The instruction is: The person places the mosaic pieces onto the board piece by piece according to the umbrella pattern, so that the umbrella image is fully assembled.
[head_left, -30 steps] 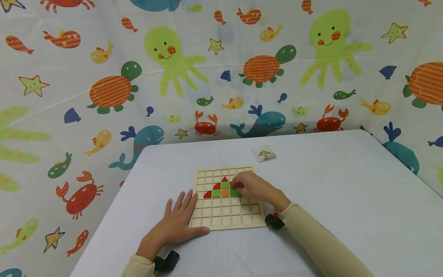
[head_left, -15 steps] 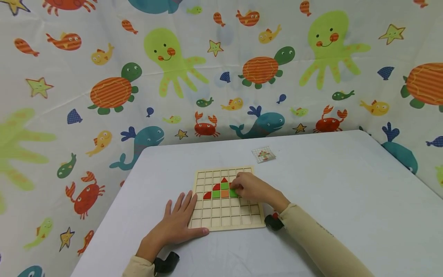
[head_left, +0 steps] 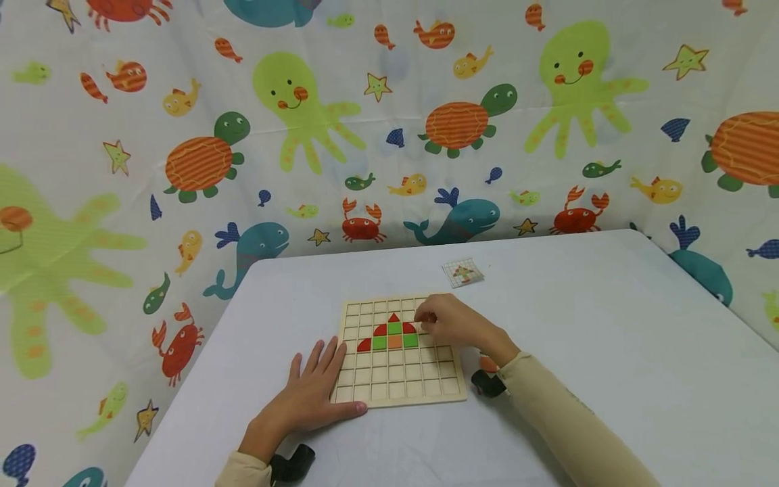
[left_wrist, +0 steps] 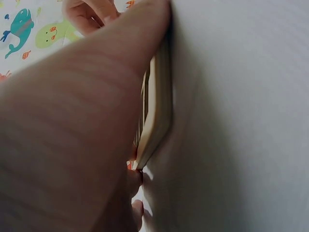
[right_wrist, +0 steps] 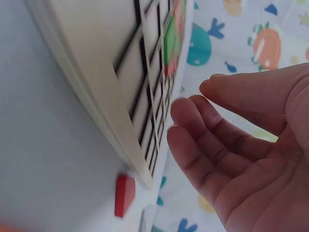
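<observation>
A light wooden grid board (head_left: 380, 392) lies on the white table. Set in its cells are red, green and orange pieces: a red triangle (head_left: 394, 318) on top, red quarter-rounds (head_left: 410, 329) on the sloping sides, green squares (head_left: 379, 343) and one orange square (head_left: 395, 342). My left hand (head_left: 313, 396) rests with spread fingers and thumb along the board's left edge and lower left corner. Over the board's right part is my right hand (head_left: 456, 321). In the right wrist view its fingers (right_wrist: 186, 150) bend loosely, apart from the thumb, with nothing between them.
Behind the board lies a small card (head_left: 462, 272) printed with a similar coloured pattern. A loose red piece (right_wrist: 124, 194) lies beside the board. An orange piece (head_left: 488, 364) shows partly behind the right wrist. A patterned cloth (head_left: 377, 128) hangs behind the table.
My right hand has moved off the pieces, a little up and right, uncovering the red quarter-round and green square on the right. The left hand has stayed in place.
</observation>
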`<action>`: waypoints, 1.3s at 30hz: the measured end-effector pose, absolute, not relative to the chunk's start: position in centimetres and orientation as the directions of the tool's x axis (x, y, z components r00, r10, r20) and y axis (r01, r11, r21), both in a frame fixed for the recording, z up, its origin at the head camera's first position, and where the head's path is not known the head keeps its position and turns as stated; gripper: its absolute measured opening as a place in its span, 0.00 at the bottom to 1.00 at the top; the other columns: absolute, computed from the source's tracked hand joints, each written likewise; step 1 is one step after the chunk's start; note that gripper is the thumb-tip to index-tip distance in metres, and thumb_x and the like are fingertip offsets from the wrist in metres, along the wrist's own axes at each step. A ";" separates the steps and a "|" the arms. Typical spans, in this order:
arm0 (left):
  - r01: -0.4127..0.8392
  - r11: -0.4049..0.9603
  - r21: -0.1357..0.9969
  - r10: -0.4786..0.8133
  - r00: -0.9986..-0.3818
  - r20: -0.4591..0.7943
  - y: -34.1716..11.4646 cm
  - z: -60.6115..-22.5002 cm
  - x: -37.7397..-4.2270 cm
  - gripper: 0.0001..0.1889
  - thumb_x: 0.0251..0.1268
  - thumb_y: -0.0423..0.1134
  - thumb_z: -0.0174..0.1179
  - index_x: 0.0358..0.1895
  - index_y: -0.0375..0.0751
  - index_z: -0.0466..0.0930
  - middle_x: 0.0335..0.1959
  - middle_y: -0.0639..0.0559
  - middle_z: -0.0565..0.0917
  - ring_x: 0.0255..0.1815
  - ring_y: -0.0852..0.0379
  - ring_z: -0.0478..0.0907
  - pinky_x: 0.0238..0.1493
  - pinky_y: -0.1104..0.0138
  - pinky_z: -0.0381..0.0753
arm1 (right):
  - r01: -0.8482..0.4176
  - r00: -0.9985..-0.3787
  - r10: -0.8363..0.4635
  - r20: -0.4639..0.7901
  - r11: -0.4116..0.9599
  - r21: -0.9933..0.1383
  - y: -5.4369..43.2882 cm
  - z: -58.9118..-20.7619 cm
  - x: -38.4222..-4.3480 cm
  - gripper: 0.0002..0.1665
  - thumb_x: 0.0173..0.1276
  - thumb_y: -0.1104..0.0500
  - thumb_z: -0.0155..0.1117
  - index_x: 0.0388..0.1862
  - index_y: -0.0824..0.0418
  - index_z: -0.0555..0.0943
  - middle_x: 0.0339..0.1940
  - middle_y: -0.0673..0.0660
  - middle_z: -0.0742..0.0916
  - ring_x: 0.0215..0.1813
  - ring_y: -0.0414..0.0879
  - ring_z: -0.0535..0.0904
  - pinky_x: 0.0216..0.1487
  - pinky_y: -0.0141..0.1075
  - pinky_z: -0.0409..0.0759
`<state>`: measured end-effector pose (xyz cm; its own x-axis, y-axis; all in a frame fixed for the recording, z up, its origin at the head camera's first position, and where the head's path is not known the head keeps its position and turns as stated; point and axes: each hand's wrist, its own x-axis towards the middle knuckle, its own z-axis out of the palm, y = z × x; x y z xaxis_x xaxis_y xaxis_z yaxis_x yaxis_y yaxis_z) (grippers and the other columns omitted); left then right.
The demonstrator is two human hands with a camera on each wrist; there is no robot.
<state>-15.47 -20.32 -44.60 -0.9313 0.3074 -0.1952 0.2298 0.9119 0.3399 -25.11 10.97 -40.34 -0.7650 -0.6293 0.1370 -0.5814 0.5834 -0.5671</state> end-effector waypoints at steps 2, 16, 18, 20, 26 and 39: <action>0.229 0.912 0.339 0.307 -0.931 -0.196 -20.2 -44.6 -15.4 0.67 0.57 0.78 0.65 0.88 0.37 0.49 0.89 0.38 0.46 0.88 0.33 0.34 0.78 0.30 0.28 | -0.570 -0.775 -0.616 0.138 0.589 -0.573 11.5 -40.1 -25.2 0.09 0.75 0.70 0.67 0.50 0.69 0.90 0.41 0.55 0.89 0.41 0.45 0.79 0.48 0.38 0.83; 0.212 0.912 0.350 0.292 -0.937 -0.195 -19.8 -44.2 -14.9 0.67 0.55 0.78 0.66 0.88 0.37 0.50 0.89 0.38 0.47 0.88 0.33 0.35 0.77 0.30 0.28 | -0.438 -0.830 -0.558 -0.017 0.670 -0.599 15.9 -39.5 -26.7 0.11 0.71 0.70 0.65 0.50 0.69 0.87 0.37 0.55 0.84 0.40 0.48 0.77 0.43 0.39 0.80; 0.210 0.912 0.353 0.291 -0.937 -0.194 -19.7 -44.1 -14.9 0.67 0.55 0.78 0.66 0.88 0.37 0.50 0.89 0.38 0.47 0.88 0.33 0.35 0.78 0.30 0.28 | -0.415 -0.834 -0.549 -0.054 0.689 -0.594 16.3 -39.5 -26.8 0.10 0.71 0.69 0.66 0.50 0.67 0.87 0.36 0.55 0.82 0.40 0.49 0.76 0.42 0.39 0.78; 0.211 0.912 0.352 0.292 -0.937 -0.193 -19.7 -44.2 -14.8 0.67 0.55 0.78 0.66 0.87 0.37 0.50 0.89 0.38 0.47 0.88 0.33 0.35 0.78 0.30 0.28 | -0.399 -0.831 -0.549 -0.089 0.700 -0.593 16.7 -39.6 -26.8 0.10 0.70 0.70 0.67 0.49 0.65 0.87 0.35 0.55 0.81 0.39 0.48 0.75 0.40 0.39 0.76; 0.224 0.912 0.344 0.301 -0.935 -0.189 -19.9 -44.4 -14.8 0.66 0.57 0.78 0.66 0.87 0.36 0.50 0.89 0.38 0.47 0.88 0.33 0.36 0.78 0.30 0.29 | -0.410 -0.805 -0.575 -0.145 0.717 -0.563 17.1 -40.0 -27.0 0.12 0.66 0.73 0.67 0.45 0.60 0.87 0.36 0.54 0.81 0.42 0.48 0.75 0.43 0.39 0.75; 0.221 0.912 0.346 0.297 -0.937 -0.185 -19.8 -44.3 -14.8 0.66 0.57 0.77 0.67 0.87 0.36 0.50 0.89 0.38 0.48 0.88 0.33 0.36 0.78 0.30 0.29 | -0.382 -0.834 -0.522 -0.179 0.781 -0.494 17.0 -40.6 -27.0 0.11 0.68 0.66 0.77 0.39 0.59 0.80 0.33 0.52 0.81 0.37 0.47 0.76 0.42 0.39 0.78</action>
